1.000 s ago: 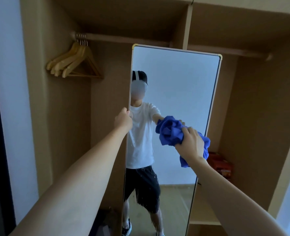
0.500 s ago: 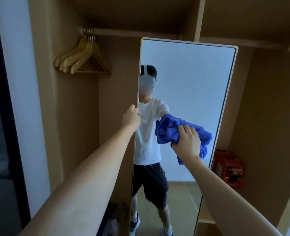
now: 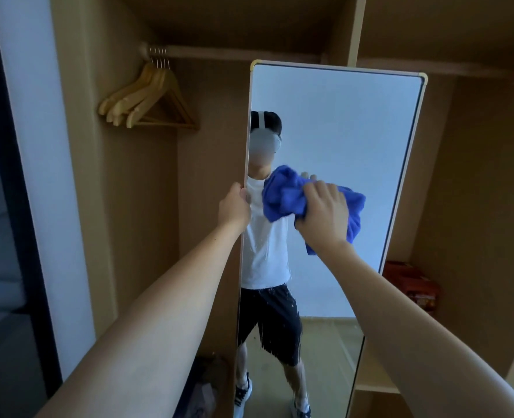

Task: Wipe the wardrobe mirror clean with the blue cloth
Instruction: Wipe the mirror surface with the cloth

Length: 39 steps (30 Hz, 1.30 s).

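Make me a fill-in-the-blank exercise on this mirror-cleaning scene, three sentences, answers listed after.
1. The right hand presses a bunched cloth of the colour ____ against the mirror.
2. The left hand grips the mirror's ____ edge.
3. The wooden hangers hang from the rail to the ____ of the mirror.

Missing words: blue; left; left

We see a vivid royal-blue cloth [image 3: 285, 196] against a mirror [image 3: 340, 122] edged in pale cream with yellow corner caps. Light tan wood panels line the wardrobe [image 3: 135, 206], where honey-yellow hangers [image 3: 147, 101] hang. A red-orange box [image 3: 412, 285] sits at right. White droplet streaks speckle the lower glass.
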Tool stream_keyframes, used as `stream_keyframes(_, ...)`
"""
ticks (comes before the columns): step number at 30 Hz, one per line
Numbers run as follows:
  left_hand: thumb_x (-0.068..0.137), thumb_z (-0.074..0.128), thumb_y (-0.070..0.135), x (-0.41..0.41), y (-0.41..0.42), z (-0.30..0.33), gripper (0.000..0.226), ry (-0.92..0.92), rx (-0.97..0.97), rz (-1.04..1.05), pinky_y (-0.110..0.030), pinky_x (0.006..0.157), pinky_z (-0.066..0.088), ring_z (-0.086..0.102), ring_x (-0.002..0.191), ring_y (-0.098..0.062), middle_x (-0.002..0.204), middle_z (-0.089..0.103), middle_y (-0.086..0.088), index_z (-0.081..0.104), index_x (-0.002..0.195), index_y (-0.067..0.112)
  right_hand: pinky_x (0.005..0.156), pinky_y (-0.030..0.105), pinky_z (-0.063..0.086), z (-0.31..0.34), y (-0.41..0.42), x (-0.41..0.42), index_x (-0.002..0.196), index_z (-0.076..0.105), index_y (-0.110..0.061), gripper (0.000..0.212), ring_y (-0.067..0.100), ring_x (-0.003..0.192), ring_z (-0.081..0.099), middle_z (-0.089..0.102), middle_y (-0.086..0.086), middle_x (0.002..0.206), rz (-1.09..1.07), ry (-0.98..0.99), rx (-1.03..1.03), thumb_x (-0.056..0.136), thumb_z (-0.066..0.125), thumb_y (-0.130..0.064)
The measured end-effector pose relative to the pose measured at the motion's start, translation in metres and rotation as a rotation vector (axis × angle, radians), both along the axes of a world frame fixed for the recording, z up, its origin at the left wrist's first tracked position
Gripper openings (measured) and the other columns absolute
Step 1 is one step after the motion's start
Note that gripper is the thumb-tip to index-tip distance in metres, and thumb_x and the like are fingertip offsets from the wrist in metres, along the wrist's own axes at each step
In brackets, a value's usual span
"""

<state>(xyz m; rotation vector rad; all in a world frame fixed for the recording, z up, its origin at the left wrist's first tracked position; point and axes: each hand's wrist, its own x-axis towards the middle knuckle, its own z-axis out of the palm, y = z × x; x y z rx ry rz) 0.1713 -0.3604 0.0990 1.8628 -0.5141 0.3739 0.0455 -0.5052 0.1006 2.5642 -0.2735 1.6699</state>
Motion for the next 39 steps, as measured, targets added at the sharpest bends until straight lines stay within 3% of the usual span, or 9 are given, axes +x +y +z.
stream_keyframes(6,0.106,0.029,0.029,0.005,0.000,0.001,0.032,0.008,0.034,0.030,-0.036,0.070,0.045,0.055,0.079,-0.026,0.083,0.055,-0.004,0.050,0.092,0.010,0.062,0.039,0.040,-0.065,0.002,0.011,0.081,0.061,-0.011,0.028,0.029,0.069,0.050,0.056,0.001,0.073,-0.002,0.088,0.039,0.054,0.060,-0.003)
stream_keyframes(11,0.106,0.029,0.028,0.001,0.000,0.000,0.032,0.025,0.004,0.007,-0.035,0.069,0.042,0.054,0.078,-0.025,0.087,0.056,-0.007,0.050,0.097,0.006,0.067,0.036,0.040,-0.057,0.006,0.003,0.088,0.061,-0.012,0.026,0.027,0.081,0.054,0.058,0.002,0.084,0.014,0.232,0.136,0.062,0.060,-0.010)
stream_keyframes(17,0.104,0.029,0.020,-0.001,0.003,0.002,0.025,0.032,-0.017,-0.042,-0.033,0.059,0.034,0.043,0.072,-0.020,0.082,0.049,-0.003,0.044,0.087,0.011,0.077,0.034,0.040,-0.003,0.020,-0.008,0.110,0.058,-0.010,0.051,0.022,0.094,0.047,0.055,0.001,0.102,0.190,-0.182,0.467,0.060,0.048,-0.018)
stream_keyframes(20,0.105,0.030,0.023,0.002,0.004,0.002,0.029,0.026,-0.003,-0.058,-0.034,0.065,0.037,0.048,0.078,-0.025,0.093,0.057,-0.011,0.050,0.100,0.003,0.071,0.038,0.041,0.005,0.020,0.005,0.100,0.058,-0.008,0.042,0.027,0.085,0.048,0.056,0.003,0.095,0.150,-0.143,0.264,0.058,0.057,-0.006)
stream_keyframes(23,0.103,0.031,0.024,0.005,0.005,0.000,0.029,0.025,-0.003,-0.042,-0.034,0.061,0.036,0.048,0.074,-0.026,0.092,0.060,-0.016,0.049,0.096,0.002,0.066,0.040,0.040,-0.022,0.019,0.020,0.087,0.057,-0.009,0.029,0.032,0.074,0.050,0.057,0.006,0.083,0.034,0.024,0.021,0.059,0.057,-0.003)
stream_keyframes(29,0.107,0.029,0.032,0.005,0.004,0.000,0.033,0.013,0.050,-0.019,-0.038,0.075,0.044,0.059,0.090,-0.027,0.098,0.060,-0.010,0.051,0.103,0.008,0.063,0.039,0.040,-0.081,0.019,0.019,0.080,0.058,-0.014,0.028,0.028,0.069,0.048,0.054,0.003,0.076,-0.040,0.203,-0.142,0.054,0.065,-0.004)
stream_keyframes(32,0.107,0.029,0.031,0.003,0.003,0.001,0.033,0.019,0.052,-0.011,-0.036,0.072,0.043,0.060,0.089,-0.028,0.096,0.060,-0.010,0.050,0.101,0.007,0.067,0.037,0.042,-0.080,0.019,0.012,0.084,0.061,-0.015,0.028,0.027,0.075,0.052,0.057,0.001,0.081,-0.006,0.317,-0.057,0.057,0.064,-0.009)
stream_keyframes(36,0.107,0.028,0.027,0.002,0.005,0.001,0.033,0.017,0.038,-0.033,-0.034,0.063,0.037,0.054,0.081,-0.026,0.091,0.058,-0.010,0.049,0.097,0.003,0.063,0.033,0.033,-0.045,0.023,0.006,0.088,0.059,-0.011,0.031,0.027,0.083,0.051,0.057,0.003,0.089,0.071,0.089,0.174,0.058,0.066,-0.009)
stream_keyframes(39,0.107,0.028,0.023,-0.001,0.006,0.002,0.028,-0.006,0.044,-0.041,-0.030,0.059,0.035,0.047,0.074,-0.020,0.082,0.050,-0.004,0.045,0.091,0.007,0.071,0.034,0.037,-0.011,0.022,0.004,0.109,0.061,-0.010,0.049,0.025,0.088,0.047,0.056,0.002,0.098,0.103,-0.154,0.265,0.060,0.066,-0.009)
